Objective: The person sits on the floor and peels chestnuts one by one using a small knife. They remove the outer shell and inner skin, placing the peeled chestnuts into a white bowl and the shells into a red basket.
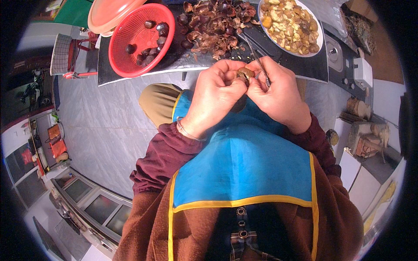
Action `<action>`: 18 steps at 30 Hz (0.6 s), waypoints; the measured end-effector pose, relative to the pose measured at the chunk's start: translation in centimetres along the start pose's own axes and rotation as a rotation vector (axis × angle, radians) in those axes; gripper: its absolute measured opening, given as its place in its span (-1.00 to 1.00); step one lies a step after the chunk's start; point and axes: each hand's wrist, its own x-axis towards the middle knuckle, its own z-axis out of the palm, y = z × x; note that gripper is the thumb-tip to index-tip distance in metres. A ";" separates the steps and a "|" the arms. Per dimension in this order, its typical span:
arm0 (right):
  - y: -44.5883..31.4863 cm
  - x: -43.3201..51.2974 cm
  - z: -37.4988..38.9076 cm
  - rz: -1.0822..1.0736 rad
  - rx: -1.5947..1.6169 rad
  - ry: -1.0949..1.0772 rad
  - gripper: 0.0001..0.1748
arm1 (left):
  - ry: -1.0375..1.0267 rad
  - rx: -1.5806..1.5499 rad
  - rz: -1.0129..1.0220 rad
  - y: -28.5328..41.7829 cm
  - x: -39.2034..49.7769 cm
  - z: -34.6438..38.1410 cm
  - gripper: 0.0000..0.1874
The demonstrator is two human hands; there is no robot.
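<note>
A partly peeled chestnut (245, 72) is pinched between the fingers of my left hand (217, 93), just in front of the table edge. My right hand (277, 93) meets it from the other side, its thumb close against the nut. A slim dark metal tool (259, 63) lies across my right hand's fingers, its far end reaching over the table; its exact kind is unclear. Beyond my hands spreads a heap of brown chestnut shells and skins (214, 27). A white plate (320, 40) of peeled yellowish chestnuts (290, 27) stands to the right.
A red plastic colander (114, 49) with several dark unpeeled chestnuts (152, 53) overhangs the black tabletop's (104, 70) left front edge. Behind it leans a pinkish plastic lid or basin (109, 13). A chair (62, 53) stands left. A gas hob (334, 53) lies at right.
</note>
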 end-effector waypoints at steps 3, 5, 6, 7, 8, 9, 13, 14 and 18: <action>0.2 0.1 -0.3 0.128 0.186 -0.029 -0.81 | -0.062 -0.093 0.006 0.2 0.2 -0.1 -0.70; 0.2 0.3 -0.6 0.178 0.297 -0.037 -0.82 | -0.097 -0.155 0.019 0.2 0.3 -0.2 -0.70; 0.0 0.5 -0.9 0.176 0.318 -0.037 -0.83 | -0.108 -0.180 0.024 -0.1 0.3 -0.4 -0.71; -0.1 0.5 -1.0 0.174 0.339 -0.037 -0.83 | -0.119 -0.206 0.029 -0.4 0.3 -0.5 -0.71; 0.0 0.6 -1.1 0.189 0.339 -0.036 -0.83 | -0.133 -0.205 0.035 -0.5 0.3 -0.6 -0.71; 0.3 0.6 -1.1 0.205 0.339 -0.036 -0.83 | -0.146 -0.205 0.041 -0.7 0.4 -0.8 -0.71; 1.2 0.7 -1.1 0.239 0.358 -0.052 -0.84 | -0.160 -0.219 0.023 -0.7 0.4 -0.9 -0.72; 1.0 0.7 -1.2 0.281 0.438 -0.057 -0.83 | -0.165 -0.247 0.025 -0.7 0.4 -0.9 -0.72; 0.4 0.9 -1.8 0.445 0.635 -0.069 -0.79 | -0.193 -0.302 0.031 -0.7 0.4 -0.8 -0.72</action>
